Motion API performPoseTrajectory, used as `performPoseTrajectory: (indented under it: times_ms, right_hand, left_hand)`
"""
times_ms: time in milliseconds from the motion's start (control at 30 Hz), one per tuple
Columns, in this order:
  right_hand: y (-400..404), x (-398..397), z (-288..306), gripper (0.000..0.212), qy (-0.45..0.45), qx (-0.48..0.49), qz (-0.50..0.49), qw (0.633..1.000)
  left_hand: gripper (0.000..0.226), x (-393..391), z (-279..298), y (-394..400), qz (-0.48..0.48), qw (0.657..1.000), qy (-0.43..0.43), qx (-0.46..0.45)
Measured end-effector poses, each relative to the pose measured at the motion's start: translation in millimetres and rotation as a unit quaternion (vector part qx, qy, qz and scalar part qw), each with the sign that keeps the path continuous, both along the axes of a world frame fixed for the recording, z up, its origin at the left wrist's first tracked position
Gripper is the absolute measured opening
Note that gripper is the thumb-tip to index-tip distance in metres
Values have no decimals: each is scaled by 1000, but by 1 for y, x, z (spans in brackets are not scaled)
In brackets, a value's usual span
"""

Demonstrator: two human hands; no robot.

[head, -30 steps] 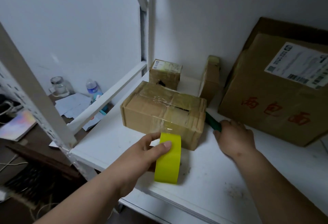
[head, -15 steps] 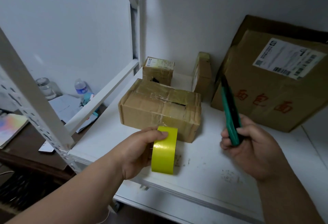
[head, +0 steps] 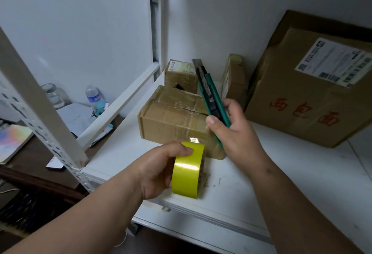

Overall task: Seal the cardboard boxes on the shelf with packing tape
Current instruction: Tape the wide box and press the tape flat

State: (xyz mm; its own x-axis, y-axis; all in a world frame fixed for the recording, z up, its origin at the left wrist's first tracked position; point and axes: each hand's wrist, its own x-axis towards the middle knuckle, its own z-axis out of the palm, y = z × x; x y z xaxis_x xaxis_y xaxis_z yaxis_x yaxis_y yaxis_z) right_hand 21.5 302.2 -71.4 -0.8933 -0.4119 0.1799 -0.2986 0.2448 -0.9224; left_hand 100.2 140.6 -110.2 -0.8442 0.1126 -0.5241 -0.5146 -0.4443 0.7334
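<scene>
While big box point(head: 314, 96) shows red "面包面", left hand point(head: 159, 170) grips yellow tape roll point(head: 188, 170) on shelf point(head: 281, 183); right hand point(head: 234, 132) grips green utility knife point(head: 211, 96), blade up.

Storeroom: white metal shelf point(head: 261, 173) holding labelled cardboard boxes point(head: 314, 96).

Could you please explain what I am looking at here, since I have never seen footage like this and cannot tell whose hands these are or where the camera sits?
There is no machine: a person wears a camera on the head, looking down at their own two bare hands. The left hand grips a roll of yellow tape standing on its edge on the white shelf. The right hand holds a green utility knife with its blade pointing up. Behind them lies a taped cardboard box, with two smaller boxes further back and a large labelled box leaning at the right.
</scene>
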Motion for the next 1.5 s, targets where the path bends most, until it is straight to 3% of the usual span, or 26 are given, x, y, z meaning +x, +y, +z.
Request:
performPoseTrajectory:
  times_ms: [133, 300, 567, 767, 900, 1133, 1300, 1500]
  right_hand:
    - [-4, -7, -10, 22, 15, 81, 15, 996]
    - [-3, -13, -11, 25, 23, 108, 13, 994]
    - [-8, -16, -15, 27, 35, 143, 17, 989]
    - [-1, -11, -6, 24, 11, 62, -3, 998]
    - [25, 5, 16, 30, 38, 36, -18, 998]
    - [68, 29, 30, 15, 66, 249, 38, 966]
    - [68, 29, 27, 30, 90, 371, 40, 923]
    - [59, 27, 35, 31, 158, 445, 41, 880]
  left_hand:
    - [64, -3, 0, -2, -13, 1000, -17, 0]
    - [86, -6, -2, -2, -44, 998, -30, -15]
    - [60, 2, -2, -8, -82, 996, -15, -32]
    - [62, 2, 0, -2, -52, 998, 1, -34]
    - [83, 2, -2, 3, -19, 999, -2, -35]
    - [83, 2, -6, 4, -14, 999, 0, -36]
    - [87, 2, -7, 4, -16, 999, 1, -36]
    - [86, 3, -5, 4, -18, 999, 6, -39]
